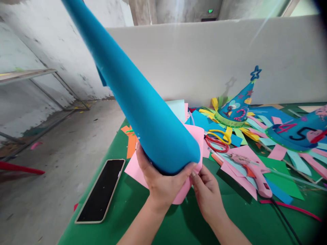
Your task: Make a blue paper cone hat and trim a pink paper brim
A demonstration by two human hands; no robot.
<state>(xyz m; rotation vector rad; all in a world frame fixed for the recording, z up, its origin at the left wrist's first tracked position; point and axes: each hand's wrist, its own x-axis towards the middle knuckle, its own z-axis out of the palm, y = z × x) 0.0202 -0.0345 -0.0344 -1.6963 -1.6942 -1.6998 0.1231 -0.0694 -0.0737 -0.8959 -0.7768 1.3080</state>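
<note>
A long blue paper cone (150, 112) leans up and to the left, its wide end toward me. My left hand (163, 183) is wrapped round that wide end, thumb and fingers on opposite sides. Against the cone's base lies a sheet of pink paper (139, 170), partly hidden behind the cone and my hands. My right hand (208, 190) pinches the pink paper's edge close to the cone's rim, near my left thumb. The cone's tip runs out of the top of the view.
On the green table (143, 221) lie a phone (102, 192) at left, a pink glue gun (252, 168) and scissors (217, 143) at right. Decorated party hats (236, 105) and paper strips stand behind. A white panel (204, 61) borders the back.
</note>
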